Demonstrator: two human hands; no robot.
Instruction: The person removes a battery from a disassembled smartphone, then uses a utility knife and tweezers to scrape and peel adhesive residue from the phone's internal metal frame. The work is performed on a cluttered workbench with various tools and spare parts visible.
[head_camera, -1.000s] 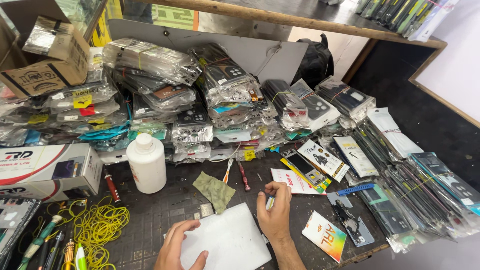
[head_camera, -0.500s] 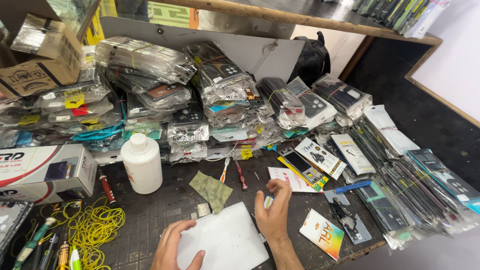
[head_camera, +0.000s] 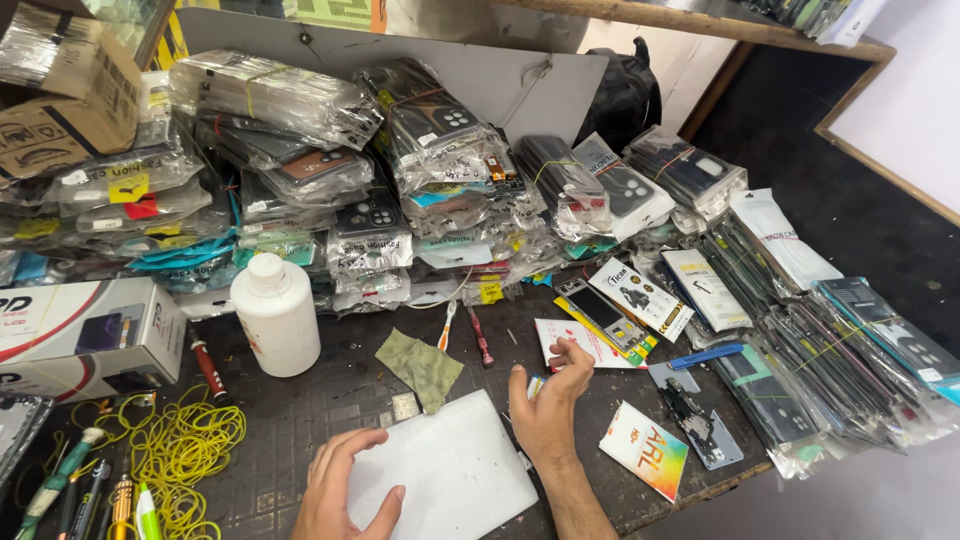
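Observation:
My left hand (head_camera: 348, 488) lies flat on the near left corner of a white rectangular slab (head_camera: 447, 468) on the dark cutting mat (head_camera: 300, 410). Fingers are spread and hold nothing. My right hand (head_camera: 548, 400) rests at the slab's right edge with the fingers curled around a small white and blue item (head_camera: 535, 386), only partly visible. A green cloth (head_camera: 420, 366) lies just beyond the slab. A white card (head_camera: 580, 340) sits just past the right hand's fingers.
A white plastic bottle (head_camera: 275, 315) stands at the left. Yellow rubber bands (head_camera: 180, 450), a white box (head_camera: 85, 335), small screwdrivers (head_camera: 480, 335), a colourful card (head_camera: 645, 450) and a blue tool (head_camera: 705, 356) lie around. Stacks of bagged phone cases (head_camera: 400, 190) fill the back and right.
The view has shifted a little nearer and lower. My right hand has curled its fingers more over the small item; the left hand stays on the slab.

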